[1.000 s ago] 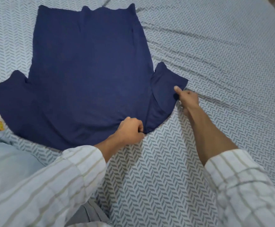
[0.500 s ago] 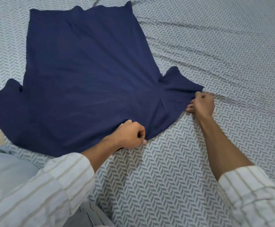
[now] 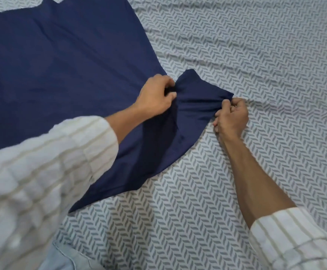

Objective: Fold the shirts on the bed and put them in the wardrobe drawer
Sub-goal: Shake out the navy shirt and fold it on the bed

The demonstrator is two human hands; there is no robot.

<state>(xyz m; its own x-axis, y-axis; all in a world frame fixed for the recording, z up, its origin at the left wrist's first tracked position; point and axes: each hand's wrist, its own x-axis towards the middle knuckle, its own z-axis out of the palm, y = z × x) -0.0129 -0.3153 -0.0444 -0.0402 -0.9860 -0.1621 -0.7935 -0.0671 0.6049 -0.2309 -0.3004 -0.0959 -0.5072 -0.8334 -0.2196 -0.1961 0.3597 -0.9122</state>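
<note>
Navy-blue cotton-like short-sleeved shirt (image 3: 65,78) lies spread flat on the bed, its body reaching to the upper left of the head view and its near edge running toward the lower centre. It rests directly on the bed's pale grey sheet with a darker herringbone print (image 3: 256,55), which shows light creases around the shirt. The left hand (image 3: 155,96) has its fingers curled, pinching the fabric where the sleeve (image 3: 197,94) meets the body (the cloth bunches just under the thumb). The right hand (image 3: 230,117) is clenched round the sleeve's outer edge, knuckles on the sheet, and the sleeve wrinkles between the two hands. Both forearms come out of cream sleeves with beige stripes (image 3: 51,162), pushed up. No drawer or other container is in view.
</note>
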